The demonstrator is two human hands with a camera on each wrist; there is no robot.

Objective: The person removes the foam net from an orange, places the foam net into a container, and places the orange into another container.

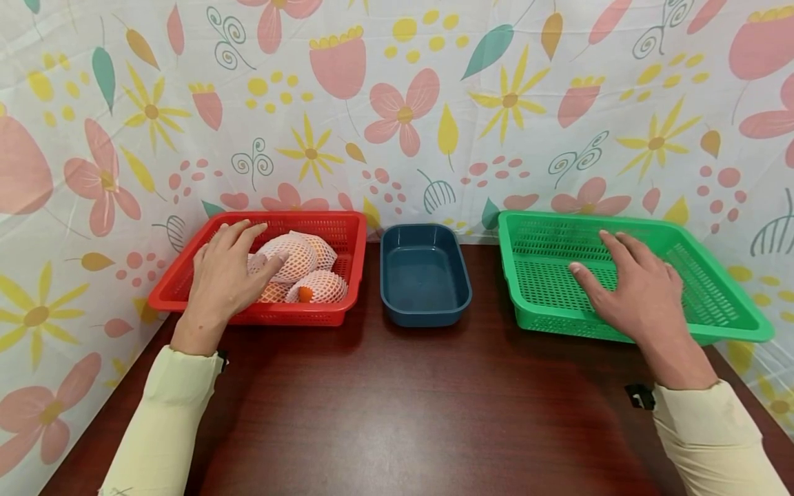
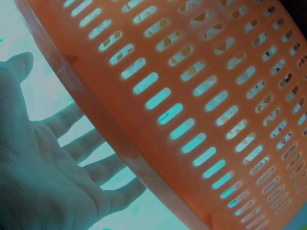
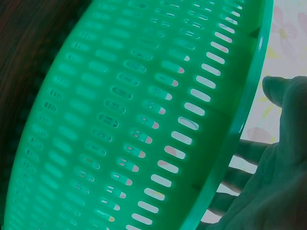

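Observation:
My left hand (image 1: 228, 272) is held over the left part of a red basket (image 1: 319, 318), its fingers spread and nothing in its grasp. Inside that basket lie several round fruits (image 1: 287, 258) in white foam nets; a bit of orange skin shows on the front one. The left wrist view has the basket's slotted wall (image 2: 158, 103) with the fingers partly hidden behind its rim. Over the green basket (image 1: 527, 315) my right hand (image 1: 642, 293) hovers with loosely extended fingers, holding nothing. In the right wrist view its fingers pass behind the green rim (image 3: 240, 115).
A dark blue rectangular tub (image 1: 426, 318) stands between the two baskets. All three sit at the back of a dark brown wooden table (image 1: 397, 406), close to a flower-printed cloth (image 1: 403, 83) that rises behind them and along both sides.

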